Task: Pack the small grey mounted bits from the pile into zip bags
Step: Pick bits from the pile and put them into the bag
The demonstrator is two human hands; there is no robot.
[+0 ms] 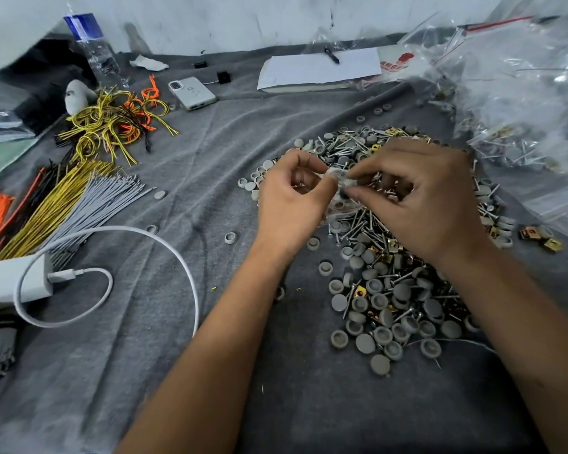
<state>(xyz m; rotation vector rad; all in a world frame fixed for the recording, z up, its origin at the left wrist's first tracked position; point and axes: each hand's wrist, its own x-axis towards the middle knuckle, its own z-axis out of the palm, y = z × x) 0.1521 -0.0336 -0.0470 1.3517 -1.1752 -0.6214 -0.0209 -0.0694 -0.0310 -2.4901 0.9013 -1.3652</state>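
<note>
A pile [387,299] of small grey round caps, screws and gold clips lies on the grey cloth, centre right. Above its far half, both hands meet on a small clear zip bag [340,191] that holds a few grey pieces. My left hand [292,201] grips the bag's left side with curled fingers. My right hand [423,198] pinches the bag's top edge between thumb and fingers. Most of the bag is hidden behind the hands.
Clear zip bags [522,103], some filled, are heaped at the right. Bundles of yellow, grey and orange ties [66,201] lie at the left, with a white charger and cable [112,273]. A phone [192,93], a water bottle [95,50] and a notebook [318,70] sit at the back.
</note>
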